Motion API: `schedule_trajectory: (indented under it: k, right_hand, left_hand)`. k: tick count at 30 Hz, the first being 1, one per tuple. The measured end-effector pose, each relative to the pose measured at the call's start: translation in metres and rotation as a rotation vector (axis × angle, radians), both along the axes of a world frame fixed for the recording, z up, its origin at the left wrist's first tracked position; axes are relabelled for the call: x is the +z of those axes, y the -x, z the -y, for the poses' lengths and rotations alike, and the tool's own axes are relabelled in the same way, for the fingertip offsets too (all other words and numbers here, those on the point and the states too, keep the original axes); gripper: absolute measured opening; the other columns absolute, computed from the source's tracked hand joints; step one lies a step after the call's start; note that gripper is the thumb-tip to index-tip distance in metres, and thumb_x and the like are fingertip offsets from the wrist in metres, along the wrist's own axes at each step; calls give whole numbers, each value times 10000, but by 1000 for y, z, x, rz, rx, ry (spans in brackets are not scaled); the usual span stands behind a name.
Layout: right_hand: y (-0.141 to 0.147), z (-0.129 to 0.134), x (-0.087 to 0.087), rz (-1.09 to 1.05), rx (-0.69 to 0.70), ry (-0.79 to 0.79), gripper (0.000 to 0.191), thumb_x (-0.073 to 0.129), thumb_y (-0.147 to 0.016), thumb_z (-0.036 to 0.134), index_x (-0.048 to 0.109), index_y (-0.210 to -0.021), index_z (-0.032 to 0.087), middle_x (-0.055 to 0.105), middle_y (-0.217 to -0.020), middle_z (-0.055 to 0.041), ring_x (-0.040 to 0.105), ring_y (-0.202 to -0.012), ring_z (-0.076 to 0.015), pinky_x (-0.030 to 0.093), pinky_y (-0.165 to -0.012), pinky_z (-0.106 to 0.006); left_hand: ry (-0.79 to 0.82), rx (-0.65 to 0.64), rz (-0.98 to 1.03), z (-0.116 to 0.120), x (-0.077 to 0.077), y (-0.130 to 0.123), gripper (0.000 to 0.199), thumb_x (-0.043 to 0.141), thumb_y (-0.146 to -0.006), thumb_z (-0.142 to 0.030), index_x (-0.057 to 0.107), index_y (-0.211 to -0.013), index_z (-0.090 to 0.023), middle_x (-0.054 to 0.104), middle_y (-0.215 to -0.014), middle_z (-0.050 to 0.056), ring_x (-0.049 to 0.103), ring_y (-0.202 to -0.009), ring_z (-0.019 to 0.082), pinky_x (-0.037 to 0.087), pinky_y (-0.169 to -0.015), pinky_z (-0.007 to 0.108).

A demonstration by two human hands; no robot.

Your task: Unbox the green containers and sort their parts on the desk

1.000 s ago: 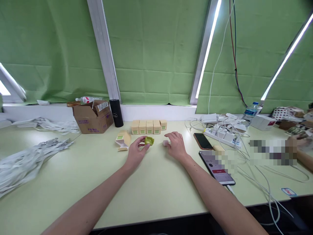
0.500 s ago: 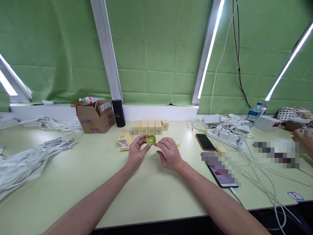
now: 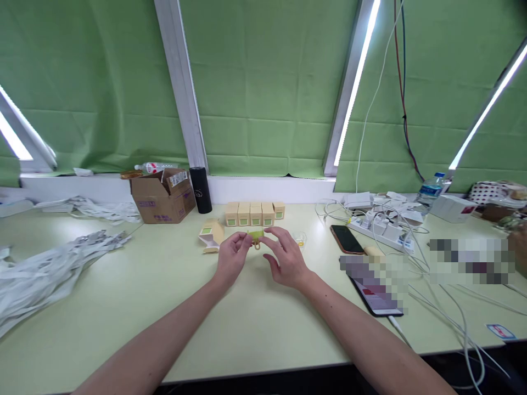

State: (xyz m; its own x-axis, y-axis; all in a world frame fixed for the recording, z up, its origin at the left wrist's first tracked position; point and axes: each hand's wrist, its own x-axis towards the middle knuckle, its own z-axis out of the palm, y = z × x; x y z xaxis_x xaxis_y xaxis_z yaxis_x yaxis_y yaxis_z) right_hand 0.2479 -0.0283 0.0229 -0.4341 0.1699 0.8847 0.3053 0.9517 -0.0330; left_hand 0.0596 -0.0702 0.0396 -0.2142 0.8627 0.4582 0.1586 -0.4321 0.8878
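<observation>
A small yellow-green case [image 3: 256, 235] with a loop on its near side is pinched between the thumb and fingers of my left hand [image 3: 231, 256]. It is tilted so its narrow side shows and its inside is hidden. My right hand [image 3: 287, 257] is at the case's right edge, with its thumb hanging apart from the fingers. Its fingertips are at the case; whether they press on it I cannot tell. An opened small carton [image 3: 211, 235] lies left of the case. Behind stand several small tan boxes [image 3: 250, 214] in a row. A small clear item with yellow [image 3: 301, 240] lies behind my right hand.
A cardboard box [image 3: 162, 197] and a black cylinder [image 3: 200, 190] stand at the back left. White straps [image 3: 53, 266] cover the left side. To the right are two phones [image 3: 346, 240], a power strip [image 3: 381, 233] and tangled cables. A water bottle [image 3: 430, 189] stands at the far right.
The green case has tipped from showing its open inside to showing its side, with the loop now visible. My right fingertips have moved slightly left and up to its edge.
</observation>
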Motion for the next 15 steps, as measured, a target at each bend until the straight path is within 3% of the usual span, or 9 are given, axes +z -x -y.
schedule_trajectory:
  k: [9,15]
  right_hand:
    - [4,5,3,-11,46,51,604,544,-967,115,392,-1535,252,600,-1392,-168,582,-1313,-317,579,-1037,-550]
    - [6,5,-2,-14,62,176,574,596,-971,191,431,-1518,238,597,-1344,-173,595,-1267,-316,592,-1007,-519]
  left_hand:
    - [116,36,-161,6,0,-3,662,536,-932,-747,701,-642,-175,732,-600,71,676,-599,205,501,-667,312]
    - [165,-62,-153,9,-3,-9,757,457,-966,-750,642,-477,-202,668,-483,77,577,-513,180,447,-613,312]
